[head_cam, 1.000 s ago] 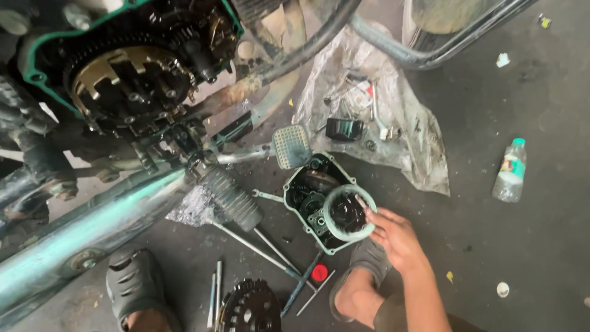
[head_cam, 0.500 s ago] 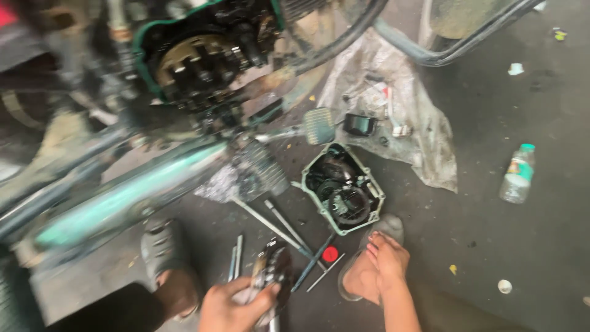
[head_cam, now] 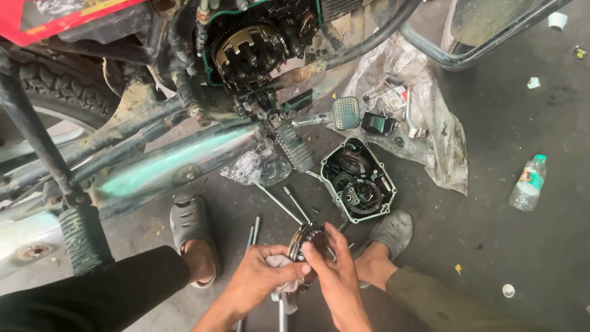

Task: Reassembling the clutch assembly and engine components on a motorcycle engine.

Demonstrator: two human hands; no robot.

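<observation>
My left hand (head_cam: 261, 278) and my right hand (head_cam: 332, 270) meet low in the view, both gripping a round toothed clutch part (head_cam: 305, 237). A white rag (head_cam: 284, 284) is bunched under the fingers of the left hand. Just beyond the hands an open engine side cover (head_cam: 359, 179) lies on the floor with gears inside it. Above, the motorcycle's exposed clutch assembly (head_cam: 249, 50) sits in the open engine.
Long bolts and tools (head_cam: 279, 203) lie on the grey floor between my two sandalled feet (head_cam: 192, 227). A plastic sheet (head_cam: 424, 117) holds small parts. A plastic bottle (head_cam: 527, 182) lies at the right. The exhaust pipe (head_cam: 172, 169) and a footpeg (head_cam: 86, 237) cross the left.
The right hand left the engine cover and came down to the toothed clutch part, which the left hand picked up from the floor. Both hands now hold it. The view swung left.
</observation>
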